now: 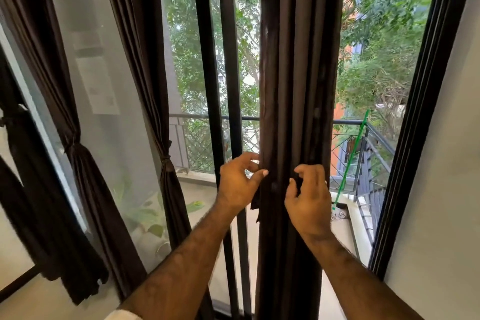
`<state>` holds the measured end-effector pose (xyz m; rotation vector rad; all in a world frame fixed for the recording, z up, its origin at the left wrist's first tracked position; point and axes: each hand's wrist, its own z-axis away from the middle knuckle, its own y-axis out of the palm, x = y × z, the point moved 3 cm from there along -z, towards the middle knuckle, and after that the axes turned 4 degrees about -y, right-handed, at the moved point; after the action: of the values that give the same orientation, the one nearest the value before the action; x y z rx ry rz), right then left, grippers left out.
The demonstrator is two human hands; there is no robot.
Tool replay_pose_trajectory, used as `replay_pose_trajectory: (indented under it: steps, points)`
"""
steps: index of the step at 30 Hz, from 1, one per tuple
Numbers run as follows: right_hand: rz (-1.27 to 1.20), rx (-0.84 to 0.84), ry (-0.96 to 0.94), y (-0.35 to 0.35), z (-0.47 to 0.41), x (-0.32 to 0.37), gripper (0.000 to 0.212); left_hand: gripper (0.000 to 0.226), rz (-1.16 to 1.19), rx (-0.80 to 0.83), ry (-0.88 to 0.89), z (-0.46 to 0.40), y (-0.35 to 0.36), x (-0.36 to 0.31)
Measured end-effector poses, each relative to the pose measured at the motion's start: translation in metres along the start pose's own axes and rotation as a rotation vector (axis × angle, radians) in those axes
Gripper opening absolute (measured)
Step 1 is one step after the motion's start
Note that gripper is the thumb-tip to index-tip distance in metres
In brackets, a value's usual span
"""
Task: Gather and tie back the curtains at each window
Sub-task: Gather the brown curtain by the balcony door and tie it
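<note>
Both hands sit at waist height on the bunched dark curtain (296, 112), left hand (237, 182) and right hand (309, 200) each pinching its folds, probably so the bundle stays tight for tying.

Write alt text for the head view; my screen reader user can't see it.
Two bare hands work at a gathered dark brown curtain in front of a balcony door: the left hand touches its left edge, the right hand pinches a fold or tie. To the left, two more curtains already hang tied back.
</note>
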<state>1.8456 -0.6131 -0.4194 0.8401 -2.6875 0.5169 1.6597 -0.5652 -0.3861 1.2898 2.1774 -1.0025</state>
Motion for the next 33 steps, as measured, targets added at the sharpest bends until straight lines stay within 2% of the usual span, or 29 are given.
replay_pose_trajectory:
  steps: [2, 3, 6, 8, 11, 13, 15, 18, 19, 23, 27, 30, 33]
  points:
    - [0.093, 0.029, -0.128, 0.002, 0.003, 0.008, 0.016, 0.037, -0.016, -0.010, 0.008, 0.001, 0.000, 0.001]
    - [0.127, 0.050, -0.122, 0.005, 0.003, 0.009, 0.016, 0.038, -0.021, -0.019, 0.017, 0.001, 0.000, 0.001]
    - [0.147, 0.038, 0.117, 0.014, 0.004, -0.005, 0.036, 0.030, -0.054, -0.038, 0.058, -0.005, 0.004, 0.005]
    - [0.212, 0.046, 0.199, 0.019, 0.003, -0.015, 0.040, 0.022, -0.103, -0.031, 0.102, -0.010, 0.006, 0.008]
    - [0.219, 0.069, 0.257, 0.025, 0.005, -0.022, 0.029, 0.008, -0.085, 0.015, 0.120, -0.013, 0.012, 0.016]
    - [0.167, 0.107, 0.232, 0.032, 0.010, -0.017, 0.014, 0.008, -0.019, 0.032, 0.117, -0.015, 0.014, 0.021]
    - [0.140, 0.131, 0.197, 0.041, 0.017, -0.008, 0.011, 0.012, 0.058, 0.050, 0.113, -0.017, 0.016, 0.026]
    - [0.041, 0.028, 0.425, 0.047, 0.020, -0.004, 0.041, 0.016, 0.105, 0.095, 0.118, -0.021, 0.016, 0.029]
    - [0.039, 0.017, 0.479, 0.049, 0.020, -0.005, 0.046, 0.015, 0.107, 0.118, 0.125, -0.024, 0.017, 0.032]
    - [0.150, -0.037, 0.403, 0.046, 0.019, -0.009, 0.013, 0.018, 0.136, 0.151, 0.145, -0.030, 0.018, 0.037]
    - [0.171, -0.034, 0.200, 0.044, 0.039, 0.014, 0.008, 0.035, 0.226, 0.151, 0.048, -0.025, 0.019, 0.038]
    - [0.110, -0.075, 0.211, 0.044, 0.044, 0.009, 0.008, 0.022, 0.289, 0.178, 0.070, -0.020, 0.026, 0.038]
    - [0.142, -0.009, 0.092, 0.052, 0.041, -0.001, 0.008, 0.019, 0.331, 0.160, 0.045, -0.015, 0.031, 0.034]
